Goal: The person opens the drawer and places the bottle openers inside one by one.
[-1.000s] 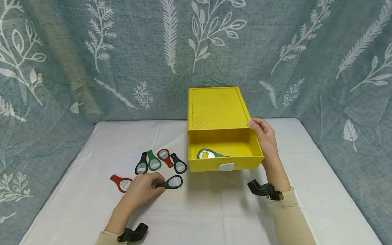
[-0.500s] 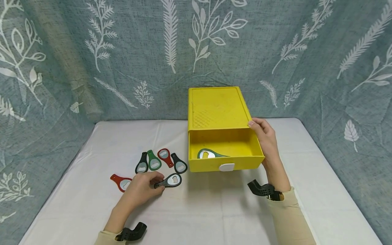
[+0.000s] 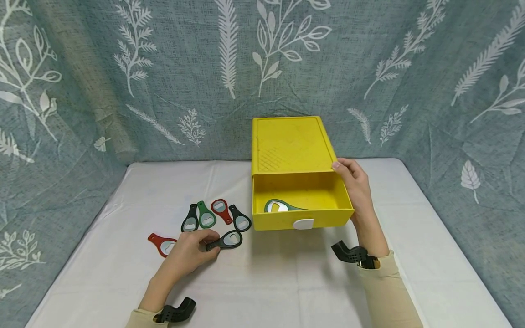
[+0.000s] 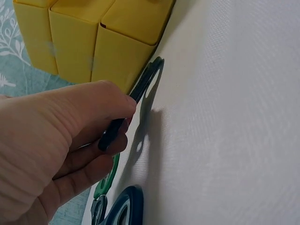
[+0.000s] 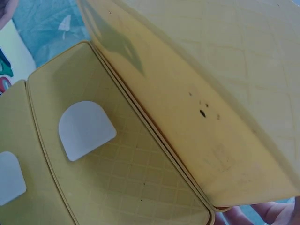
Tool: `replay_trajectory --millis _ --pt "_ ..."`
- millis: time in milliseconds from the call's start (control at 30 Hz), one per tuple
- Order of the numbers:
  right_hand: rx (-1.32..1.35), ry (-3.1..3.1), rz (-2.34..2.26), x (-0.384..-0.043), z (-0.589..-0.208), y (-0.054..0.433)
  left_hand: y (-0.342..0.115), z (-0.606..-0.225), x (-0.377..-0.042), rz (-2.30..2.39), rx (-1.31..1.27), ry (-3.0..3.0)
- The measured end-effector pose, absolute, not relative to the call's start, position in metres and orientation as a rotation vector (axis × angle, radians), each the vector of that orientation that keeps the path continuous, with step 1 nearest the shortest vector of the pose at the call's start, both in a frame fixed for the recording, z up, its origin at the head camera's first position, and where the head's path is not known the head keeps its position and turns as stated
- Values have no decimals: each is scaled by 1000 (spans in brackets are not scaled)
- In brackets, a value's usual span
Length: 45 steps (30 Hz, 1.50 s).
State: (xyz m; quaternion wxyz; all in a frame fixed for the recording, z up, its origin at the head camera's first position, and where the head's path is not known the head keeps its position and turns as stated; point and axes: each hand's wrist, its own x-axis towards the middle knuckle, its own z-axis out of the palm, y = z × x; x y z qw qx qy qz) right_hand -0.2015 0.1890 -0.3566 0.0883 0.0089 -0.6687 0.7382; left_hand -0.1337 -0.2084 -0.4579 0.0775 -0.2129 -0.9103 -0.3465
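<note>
Near the table's left middle, my left hand (image 3: 189, 249) pinches a black bottle opener (image 3: 232, 239) by its narrow end. In the left wrist view that bottle opener (image 4: 149, 77) is tilted, its shadow on the cloth beside it. My right hand (image 3: 356, 186) grips the right front edge of a yellow drawer unit (image 3: 293, 143), thumb at the top corner and fingers along the side. Its top drawer (image 3: 275, 222) is pulled out, and a green-rimmed bottle opener (image 3: 278, 205) lies inside. The right wrist view shows closed drawer fronts with white handles (image 5: 86, 130) below.
Left of the unit lie a black opener (image 3: 190, 219), a green opener (image 3: 207, 217), a red opener (image 3: 222, 210) and another black opener (image 3: 241, 222). One more red opener (image 3: 161, 244) sits beyond my left hand. A patterned curtain (image 3: 197, 82) hangs behind the white-covered table (image 3: 287, 291).
The held black bottle opener has swung slightly, its round end shifting up and a little left in the head view. My left hand has drifted slightly left; the right hand stays put.
</note>
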Motion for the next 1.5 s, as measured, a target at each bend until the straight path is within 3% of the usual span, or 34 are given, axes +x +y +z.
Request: replay_trajectory --millis 1500 --pt "28 -1980 2198 -202 -359 189 -210 -452 -131 -1062 -610 -2655"
